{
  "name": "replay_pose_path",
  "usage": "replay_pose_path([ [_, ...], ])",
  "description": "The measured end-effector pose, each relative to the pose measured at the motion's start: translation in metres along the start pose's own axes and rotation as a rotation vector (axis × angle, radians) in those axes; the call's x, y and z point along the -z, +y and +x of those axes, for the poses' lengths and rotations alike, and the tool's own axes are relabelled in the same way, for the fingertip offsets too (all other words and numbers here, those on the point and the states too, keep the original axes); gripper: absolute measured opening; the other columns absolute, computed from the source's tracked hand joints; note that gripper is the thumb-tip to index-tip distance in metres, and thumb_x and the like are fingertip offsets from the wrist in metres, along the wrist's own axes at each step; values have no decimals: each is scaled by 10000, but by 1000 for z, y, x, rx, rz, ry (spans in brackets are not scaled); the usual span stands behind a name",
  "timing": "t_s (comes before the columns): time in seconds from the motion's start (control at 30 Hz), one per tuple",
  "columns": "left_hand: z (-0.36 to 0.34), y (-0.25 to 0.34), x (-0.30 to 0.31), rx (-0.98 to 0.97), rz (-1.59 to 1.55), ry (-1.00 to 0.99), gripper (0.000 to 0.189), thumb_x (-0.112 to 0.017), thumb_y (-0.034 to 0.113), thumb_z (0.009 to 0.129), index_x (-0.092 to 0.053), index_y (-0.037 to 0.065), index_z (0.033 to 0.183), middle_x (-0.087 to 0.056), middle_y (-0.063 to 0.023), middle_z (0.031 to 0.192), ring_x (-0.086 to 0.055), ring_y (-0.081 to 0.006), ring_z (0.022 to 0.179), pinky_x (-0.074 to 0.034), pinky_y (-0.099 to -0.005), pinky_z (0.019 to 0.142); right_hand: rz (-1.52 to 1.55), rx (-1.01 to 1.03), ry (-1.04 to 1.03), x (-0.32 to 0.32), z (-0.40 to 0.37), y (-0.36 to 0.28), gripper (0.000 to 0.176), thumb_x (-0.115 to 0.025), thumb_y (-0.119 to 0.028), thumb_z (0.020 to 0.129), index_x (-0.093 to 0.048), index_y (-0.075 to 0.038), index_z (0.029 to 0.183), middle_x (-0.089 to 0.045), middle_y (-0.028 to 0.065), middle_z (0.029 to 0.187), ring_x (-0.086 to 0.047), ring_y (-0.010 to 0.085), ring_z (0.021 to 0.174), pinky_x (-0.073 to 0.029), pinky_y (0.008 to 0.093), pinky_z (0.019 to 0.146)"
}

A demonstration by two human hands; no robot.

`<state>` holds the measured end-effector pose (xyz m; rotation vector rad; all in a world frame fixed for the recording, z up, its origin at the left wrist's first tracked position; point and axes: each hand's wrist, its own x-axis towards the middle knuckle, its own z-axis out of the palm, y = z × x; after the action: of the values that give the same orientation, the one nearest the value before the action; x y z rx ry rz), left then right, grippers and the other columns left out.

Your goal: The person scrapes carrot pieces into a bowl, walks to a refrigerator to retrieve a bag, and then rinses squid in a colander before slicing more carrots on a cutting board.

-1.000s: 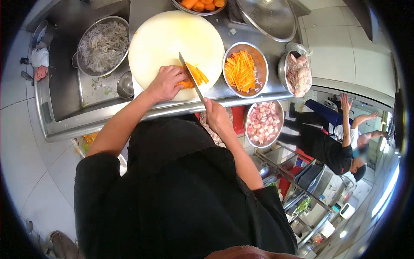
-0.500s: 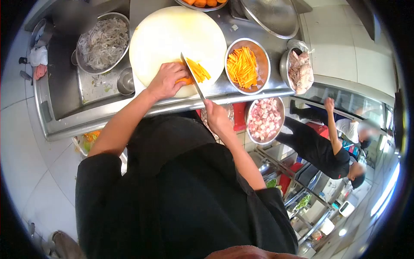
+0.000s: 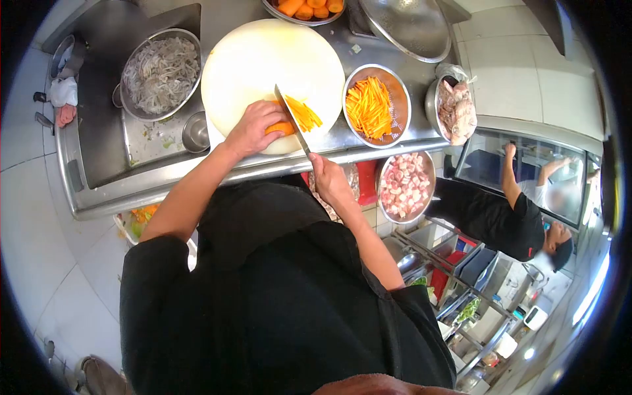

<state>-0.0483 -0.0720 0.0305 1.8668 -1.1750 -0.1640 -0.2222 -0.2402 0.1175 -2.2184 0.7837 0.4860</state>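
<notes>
My left hand (image 3: 255,129) is curled over a piece of carrot (image 3: 282,127) on the round white cutting board (image 3: 263,59), its fingertips beside the blade. In my right hand (image 3: 330,179) is the handle of a knife (image 3: 291,118), whose blade lies along the cut side of the carrot. Orange carrot strips (image 3: 304,114) rest on the board right of the blade. Right of the board, a metal colander (image 3: 399,99) holds more carrot strips.
A bowl of pale strips (image 3: 161,76) stands over the sink (image 3: 99,118) at left. Whole carrots (image 3: 309,8) are behind the board. Diced meat (image 3: 405,187) sits below the counter edge, and a bowl of meat (image 3: 455,112) farther right. Two co-workers (image 3: 500,220) are at right.
The view has shifted slightly. My hands and the knife stay at the carrot with little change. The co-workers at right have moved their arms and bodies.
</notes>
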Motion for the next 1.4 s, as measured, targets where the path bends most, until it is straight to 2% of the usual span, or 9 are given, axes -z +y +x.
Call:
replay_pose_path([
  [0.07, -4, 1, 2, -22, 25, 116, 216, -694, 151, 824, -661, 48, 1011, -615, -108, 1078, -557, -326, 1087, -406, -432, 984, 16, 10, 4, 0, 2, 2, 567, -372, -466, 1052, -664, 4, 1176, -635, 346, 1073, -581, 519, 1080, -452, 553, 936],
  [0.17, -3, 0, 8, 11, 44, -61, 214, -686, 134, 828, -648, 40, 1016, -596, -125, 1082, -544, -336, 1079, -405, -444, 988, 26, -20, -35, 9, 2, -7, 572, -380, -473, 1049, -661, 16, 1151, -629, 352, 1065, -573, 523, 1086, -447, 550, 930],
  [0.3, 0, -1, 6, -1, 96, -71, 237, -676, 137, 832, -631, 41, 1044, -578, -136, 1111, -526, -347, 1097, -406, -451, 982, 80, -110, -98, 25, -12, -19, 568, -389, -469, 1049, -662, 27, 1098, -620, 362, 1037, -568, 527, 1068, -447, 556, 908],
  [0.6, -2, -3, 2, 10, 99, -61, 269, -678, 147, 824, -632, 42, 1067, -587, -137, 1140, -531, -350, 1105, -420, -451, 966, -24, 61, -7, 0, 9, -10, 587, -348, -464, 1054, -669, 26, 1094, -622, 364, 1057, -569, 521, 1078, -436, 570, 923],
  [0.73, -1, -4, 6, -7, 107, -39, 275, -682, 144, 815, -638, 44, 1067, -589, -138, 1142, -534, -348, 1121, -421, -447, 976, 17, -54, -73, 19, -12, -11, 587, -348, -468, 1055, -660, 19, 1154, -617, 366, 1074, -566, 526, 1080, -431, 578, 932],
  [0.87, -5, -5, 1, -12, 43, 3, 267, -681, 136, 811, -637, 40, 1057, -590, -145, 1127, -534, -355, 1118, -421, -447, 982, -55, 91, -3, 1, -6, 1, 570, -350, -451, 1061, -666, 14, 1153, -634, 352, 1044, -579, 520, 1068, -443, 570, 928],
  [1.1, -7, -6, 1, -23, 69, 14, 270, -693, 125, 809, -654, 40, 1063, -604, -132, 1129, -549, -337, 1123, -434, -439, 975, -43, -84, -136, 29, -17, -28, 577, -345, -453, 1065, -676, 18, 1104, -648, 343, 965, -589, 527, 1026, -459, 566, 896],
  [1.23, -10, -8, -4, -23, 41, 14, 267, -686, 134, 813, -651, 37, 1058, -603, -137, 1120, -552, -338, 1119, -433, -433, 991, -79, 101, 54, -8, -4, -3, 548, -362, -431, 1061, -671, 22, 1068, -652, 339, 942, -594, 535, 996, -457, 570, 867],
  [1.4, -7, -7, 5, -8, 47, -4, 271, -694, 140, 809, -651, 30, 1053, -607, -140, 1127, -554, -335, 1125, -437, -434, 989, 5, -28, -74, 13, -11, -17, 540, -356, -431, 1059, -672, -2, 1145, -638, 346, 1048, -571, 527, 1074, -440, 574, 921],
])
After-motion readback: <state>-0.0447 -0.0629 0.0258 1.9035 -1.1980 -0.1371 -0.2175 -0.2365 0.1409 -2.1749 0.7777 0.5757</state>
